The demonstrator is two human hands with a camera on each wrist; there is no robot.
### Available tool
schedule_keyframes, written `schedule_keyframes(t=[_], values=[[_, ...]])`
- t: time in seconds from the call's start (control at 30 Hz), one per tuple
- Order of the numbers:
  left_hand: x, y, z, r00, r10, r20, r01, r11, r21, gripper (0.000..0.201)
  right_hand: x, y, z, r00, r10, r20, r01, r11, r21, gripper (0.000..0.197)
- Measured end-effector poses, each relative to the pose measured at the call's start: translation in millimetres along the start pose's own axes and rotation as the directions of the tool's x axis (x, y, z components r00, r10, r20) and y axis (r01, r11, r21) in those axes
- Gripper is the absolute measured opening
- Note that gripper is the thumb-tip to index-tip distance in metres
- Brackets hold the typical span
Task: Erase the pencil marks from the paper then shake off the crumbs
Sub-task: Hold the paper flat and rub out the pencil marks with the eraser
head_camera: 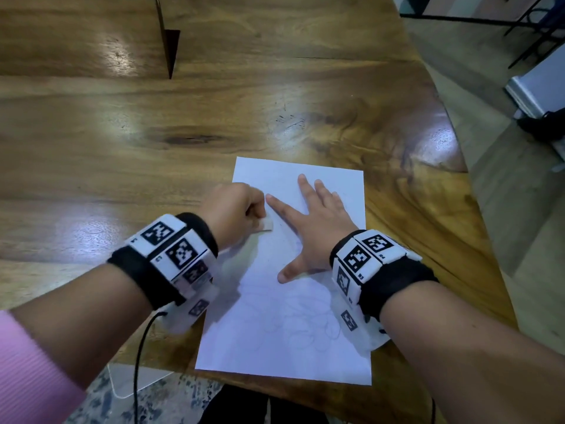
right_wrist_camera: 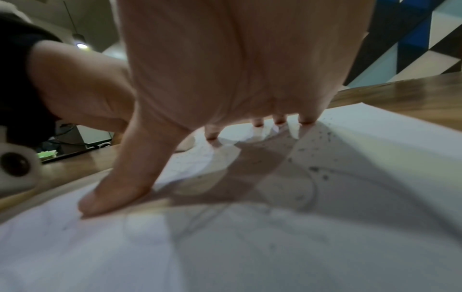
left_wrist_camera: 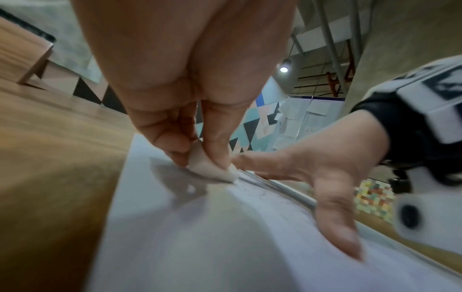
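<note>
A white sheet of paper [head_camera: 284, 325] lies on the wooden table, with faint pencil scribbles on its lower half. My left hand [head_camera: 235, 209] pinches a small white eraser [head_camera: 267, 224] between thumb and fingers and presses it on the paper near its left edge. In the left wrist view the eraser [left_wrist_camera: 212, 168] touches the sheet beside dark pencil lines. My right hand [head_camera: 315, 221] lies spread flat on the paper, fingers straight, holding it down. Dark eraser crumbs [right_wrist_camera: 322, 150] dot the paper [right_wrist_camera: 250, 247] near the right hand's fingertips [right_wrist_camera: 258, 123].
The wooden table [head_camera: 153, 142] stretches far and left of the sheet, and its curved right edge [head_camera: 477, 209] drops to the floor. A wooden box-like piece [head_camera: 91, 38] sits at the back left. A cable [head_camera: 139, 362] hangs from my left wrist.
</note>
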State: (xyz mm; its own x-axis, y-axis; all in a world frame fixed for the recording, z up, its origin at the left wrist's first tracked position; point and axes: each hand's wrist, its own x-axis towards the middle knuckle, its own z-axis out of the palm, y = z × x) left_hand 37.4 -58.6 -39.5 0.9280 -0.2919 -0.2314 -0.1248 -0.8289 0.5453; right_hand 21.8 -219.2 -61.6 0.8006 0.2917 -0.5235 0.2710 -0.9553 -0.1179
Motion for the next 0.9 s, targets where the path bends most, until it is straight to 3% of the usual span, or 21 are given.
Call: schedule_keyframes(t=[0.2,0.27,0.4,0.53,0.67,0.9], values=[[-49,-13,8,0.968,0.123,0.217,-0.138,0.989,0.056,0.019,1,1,0,1.0,-0.002,0.006,0.002,1.0,0.005,0.127],[-34,-8,6,0.982,0.108,0.154,-0.119,0.991,0.063,0.007,1,1,0,1.0,-0.004,0.004,0.004,1.0,0.005,0.127],[2,1,7,0.998,0.05,-0.049,-0.048,0.998,0.046,0.002,0,0,1,1.0,0.0,-0.004,0.0,1.0,0.017,0.128],[-27,-6,12,0.993,0.052,0.104,-0.062,0.994,0.088,0.032,-1,0,0,1.0,-0.005,0.007,0.005,0.999,0.033,0.127],[-39,-8,15,0.989,0.1,0.111,-0.113,0.986,0.123,0.016,-4,5,-1,0.999,-0.03,-0.014,0.031,0.997,0.065,0.129],[-30,-3,11,0.989,0.001,0.145,-0.026,0.985,0.171,0.022,-35,34,6,0.996,-0.092,-0.009,0.092,0.986,0.137,0.126]])
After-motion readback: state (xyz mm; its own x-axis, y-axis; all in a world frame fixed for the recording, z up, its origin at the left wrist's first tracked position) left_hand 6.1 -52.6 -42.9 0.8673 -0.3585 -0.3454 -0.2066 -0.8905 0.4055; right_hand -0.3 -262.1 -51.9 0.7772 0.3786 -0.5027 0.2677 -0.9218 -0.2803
